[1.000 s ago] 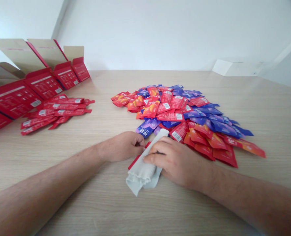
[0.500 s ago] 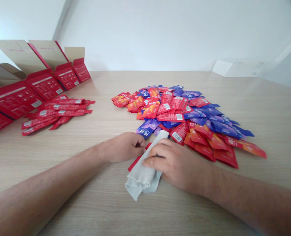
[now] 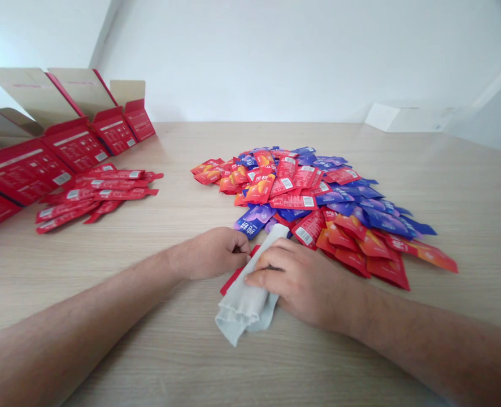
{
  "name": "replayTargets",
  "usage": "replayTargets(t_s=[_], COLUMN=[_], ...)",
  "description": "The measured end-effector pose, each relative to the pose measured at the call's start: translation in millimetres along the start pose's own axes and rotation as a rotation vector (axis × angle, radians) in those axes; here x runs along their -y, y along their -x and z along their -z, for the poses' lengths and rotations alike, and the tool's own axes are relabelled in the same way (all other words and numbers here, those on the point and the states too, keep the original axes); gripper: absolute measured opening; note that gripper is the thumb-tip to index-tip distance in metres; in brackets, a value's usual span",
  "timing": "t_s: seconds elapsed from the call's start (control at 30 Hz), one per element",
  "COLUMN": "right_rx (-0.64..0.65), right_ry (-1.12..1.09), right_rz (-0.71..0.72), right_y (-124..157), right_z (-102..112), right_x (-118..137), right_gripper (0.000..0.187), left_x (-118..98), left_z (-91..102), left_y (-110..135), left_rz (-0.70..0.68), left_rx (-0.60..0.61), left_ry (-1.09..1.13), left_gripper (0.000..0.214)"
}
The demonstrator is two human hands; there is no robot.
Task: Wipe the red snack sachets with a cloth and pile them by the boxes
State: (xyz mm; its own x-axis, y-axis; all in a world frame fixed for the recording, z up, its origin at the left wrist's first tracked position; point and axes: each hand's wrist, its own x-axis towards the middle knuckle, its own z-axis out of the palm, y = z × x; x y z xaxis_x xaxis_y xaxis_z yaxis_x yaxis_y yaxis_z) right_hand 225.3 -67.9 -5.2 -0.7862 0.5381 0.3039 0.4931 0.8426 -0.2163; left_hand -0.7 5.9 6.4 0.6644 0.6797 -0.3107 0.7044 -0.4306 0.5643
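The right hand (image 3: 305, 285) lies with fingers curled over a pale grey cloth (image 3: 242, 302), pinning it to the wooden table (image 3: 466, 186); a red sachet (image 3: 236, 275) pokes out beneath. The left hand (image 3: 210, 254), fingers bent, rests against the cloth's edge, its grip impossible to tell. A heap of red and blue sachets (image 3: 318, 209) lies just beyond the fingertips, with red stick packets (image 3: 97, 192) and open red cartons (image 3: 51, 152) well left.

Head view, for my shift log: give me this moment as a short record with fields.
Left hand: curled at the cloth's edge, above a red packet
Right hand: fingers lying over a pale grey cloth
Sachet pile: red, orange and blue, on a wooden table
Far left: red stick sachets beside open red cartons
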Motion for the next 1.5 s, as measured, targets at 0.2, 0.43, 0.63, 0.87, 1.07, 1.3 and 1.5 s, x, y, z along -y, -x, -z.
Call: replayTargets(t_s=[0.2,0.43,0.63,0.87,1.07,1.3,1.5], right_rx=[0.000,-0.017,0.019,-0.011,-0.008,0.021,-0.012], right_ry=[0.000,-0.002,0.002,0.003,-0.011,0.001,-0.019], right_rz=[-0.015,-0.025,-0.001,-0.024,-0.003,-0.008,-0.055], right_y=[0.3,0.4,-0.2,1.3,0.4,-0.3,1.4], right_z=[0.3,-1.1,0.4,-0.4,-1.7,2.1,-1.0], right_x=[0.6,-0.2,0.5,-0.6,-1.3,0.8,-2.1], right_gripper=[0.026,0.025,0.026,0.026,0.026,0.025,0.030], left_x=[-2.0,-2.1,-2.9,-0.5,-1.4,-1.2,-0.2], left_z=[0.4,0.0,0.8,-1.5,-0.8,-0.4,-1.4], left_y=[0.2,0.6,1.2,0.3,1.0,0.8,0.8], left_rz=[0.006,0.002,0.013,0.004,0.007,0.007,-0.009], left_rx=[0.002,-0.008,-0.004,-0.015,-0.014,0.000,-0.013], left_ry=[-0.004,0.004,0.008,-0.002,0.003,0.005,0.006], left_gripper=[0.018,0.017,0.016,0.018,0.018,0.018,0.018])
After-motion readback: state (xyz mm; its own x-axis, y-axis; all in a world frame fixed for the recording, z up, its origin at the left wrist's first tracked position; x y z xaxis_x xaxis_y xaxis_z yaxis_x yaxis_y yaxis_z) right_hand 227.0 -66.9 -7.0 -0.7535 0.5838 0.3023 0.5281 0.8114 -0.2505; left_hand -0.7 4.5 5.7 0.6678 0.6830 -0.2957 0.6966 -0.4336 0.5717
